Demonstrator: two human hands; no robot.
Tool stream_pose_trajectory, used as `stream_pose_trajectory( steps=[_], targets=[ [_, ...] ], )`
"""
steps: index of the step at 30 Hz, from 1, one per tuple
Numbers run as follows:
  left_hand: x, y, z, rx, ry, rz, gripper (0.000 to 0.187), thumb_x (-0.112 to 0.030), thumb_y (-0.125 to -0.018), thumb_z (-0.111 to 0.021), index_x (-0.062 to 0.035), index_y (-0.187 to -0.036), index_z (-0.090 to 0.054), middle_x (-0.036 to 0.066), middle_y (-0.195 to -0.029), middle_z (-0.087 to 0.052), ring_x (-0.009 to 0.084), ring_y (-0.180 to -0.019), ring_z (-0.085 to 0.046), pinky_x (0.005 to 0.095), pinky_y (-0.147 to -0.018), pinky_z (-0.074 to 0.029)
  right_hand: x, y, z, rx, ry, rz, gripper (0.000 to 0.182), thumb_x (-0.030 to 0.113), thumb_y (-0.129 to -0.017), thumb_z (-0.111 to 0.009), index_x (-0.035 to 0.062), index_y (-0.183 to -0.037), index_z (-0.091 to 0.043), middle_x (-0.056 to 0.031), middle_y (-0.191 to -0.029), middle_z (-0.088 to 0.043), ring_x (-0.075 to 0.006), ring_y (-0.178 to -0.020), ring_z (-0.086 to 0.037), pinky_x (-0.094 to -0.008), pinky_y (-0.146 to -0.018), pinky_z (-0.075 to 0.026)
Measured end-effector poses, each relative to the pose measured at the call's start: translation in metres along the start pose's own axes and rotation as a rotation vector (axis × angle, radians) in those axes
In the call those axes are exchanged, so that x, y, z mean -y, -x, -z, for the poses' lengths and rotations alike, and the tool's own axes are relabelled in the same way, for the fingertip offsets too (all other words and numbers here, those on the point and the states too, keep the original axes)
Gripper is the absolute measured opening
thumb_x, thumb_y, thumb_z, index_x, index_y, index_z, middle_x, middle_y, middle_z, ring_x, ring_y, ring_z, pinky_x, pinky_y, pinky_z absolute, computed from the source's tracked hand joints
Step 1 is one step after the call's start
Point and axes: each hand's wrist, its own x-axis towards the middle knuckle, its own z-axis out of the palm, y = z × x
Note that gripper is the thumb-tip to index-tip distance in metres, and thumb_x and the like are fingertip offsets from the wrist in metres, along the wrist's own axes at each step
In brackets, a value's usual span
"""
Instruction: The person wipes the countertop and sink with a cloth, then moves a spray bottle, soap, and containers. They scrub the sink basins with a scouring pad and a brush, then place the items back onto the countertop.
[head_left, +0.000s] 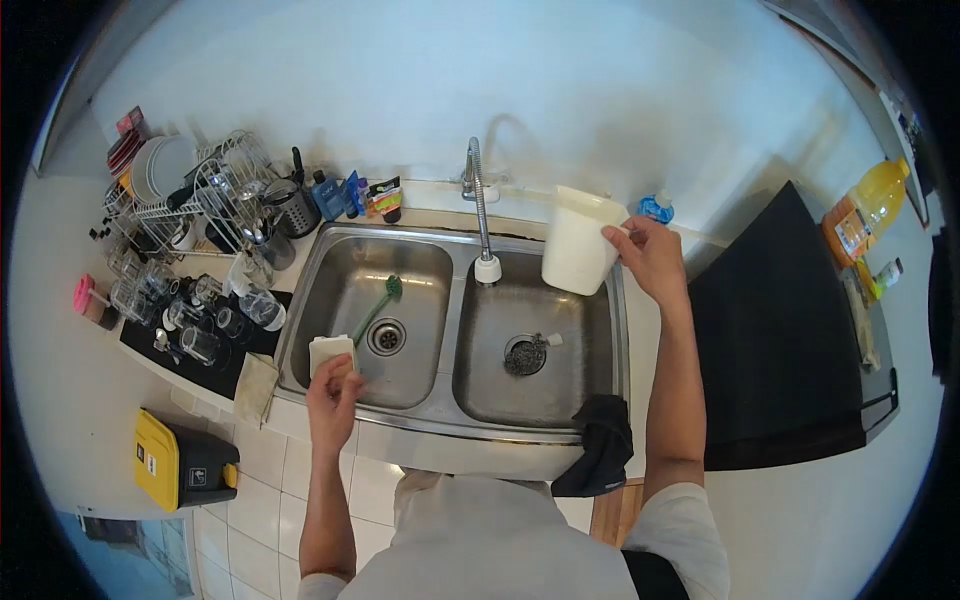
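My right hand [648,258] pinches the side of a white plastic container [580,245], tall and tapered, held tilted above the right basin [490,380]. My left hand [334,395] grips a small white rectangular piece [331,352], perhaps a lid, over the front left corner of the left basin [330,290]. Just past it a green-handled dish brush [378,305] lies in that basin, near the drain [386,337]. A dark scouring pad [523,356] sits around the right drain, with a small white piece beside it. The flexible faucet [482,220] hangs between the basins.
Left of the sink stand a loaded dish rack [215,200] and several glasses on a black mat [170,355]. A cloth [256,388] lies at the counter edge; a black cloth [600,450] hangs over the front. An oil bottle [862,212] stands right, behind a black cover [775,350].
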Motion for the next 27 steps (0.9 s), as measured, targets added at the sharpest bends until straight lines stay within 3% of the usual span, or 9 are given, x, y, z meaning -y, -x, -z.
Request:
stream_pose_trajectory(
  steps=[5,7,14,20,23,27],
  targets=[
    [0.023,0.033,0.028,-0.093,-0.004,0.165,0.031,-0.009,-0.095,-0.059,0.0047,-0.123,-0.056,0.014,-0.119,-0.06,0.018,-0.088,-0.067,0.0283,-0.07,-0.059,-0.065,-0.028,-0.077,-0.054,0.079,-0.014,0.04,0.037,-0.083,-0.075,-0.0024,-0.089,-0.069,-0.019,-0.075,-0.069,-0.0327,-0.07,-0.067,-0.041,-0.066,-0.05],
    [0.025,0.044,0.034,-0.111,-0.014,0.207,0.033,-0.015,-0.097,-0.06,0.0039,-0.124,-0.056,0.013,-0.12,-0.06,0.0182,-0.092,-0.067,0.0289,-0.072,-0.059,-0.092,-0.047,-0.116,-0.108,0.048,0.006,0.041,0.037,-0.081,-0.076,-0.0021,-0.09,-0.07,-0.0206,-0.077,-0.069,-0.0363,-0.074,-0.068,-0.0435,-0.069,-0.051],
    [0.014,0.069,0.049,-0.212,-0.088,0.333,0.03,-0.01,-0.097,-0.057,0.0056,-0.123,-0.056,0.012,-0.116,-0.061,0.0174,-0.091,-0.067,0.0284,-0.073,-0.059,-0.153,-0.11,-0.206,-0.152,0.117,0.015,0.036,0.034,-0.081,-0.076,0.0002,-0.09,-0.07,-0.0193,-0.079,-0.07,-0.0337,-0.076,-0.069,-0.0428,-0.072,-0.053],
    [0.016,0.082,0.068,-0.256,-0.09,0.361,0.03,-0.01,-0.097,-0.058,0.005,-0.123,-0.056,0.012,-0.112,-0.062,0.0172,-0.091,-0.067,0.0285,-0.073,-0.059,-0.177,-0.138,-0.206,0.055,0.067,-0.079,0.031,0.031,-0.083,-0.074,0.0011,-0.089,-0.069,-0.0175,-0.084,-0.07,-0.0315,-0.079,-0.069,-0.0397,-0.073,-0.053],
    [0.015,0.081,0.069,-0.258,-0.11,0.376,0.03,-0.009,-0.097,-0.058,0.005,-0.123,-0.055,0.012,-0.112,-0.062,0.0172,-0.092,-0.067,0.0284,-0.074,-0.059,-0.202,-0.144,-0.214,0.072,0.033,0.037,0.03,0.03,-0.084,-0.074,0.0018,-0.091,-0.068,-0.0169,-0.085,-0.071,-0.0292,-0.08,-0.069,-0.0388,-0.074,-0.053],
    [0.011,0.076,0.069,-0.227,-0.091,0.343,0.03,-0.009,-0.097,-0.058,0.0055,-0.122,-0.055,0.012,-0.113,-0.062,0.0172,-0.092,-0.067,0.0282,-0.074,-0.059,-0.2,-0.144,-0.213,0.108,0.055,0.009,0.03,0.03,-0.084,-0.074,0.0017,-0.092,-0.067,-0.0169,-0.085,-0.07,-0.0302,-0.082,-0.069,-0.0392,-0.076,-0.053]
  ],
)
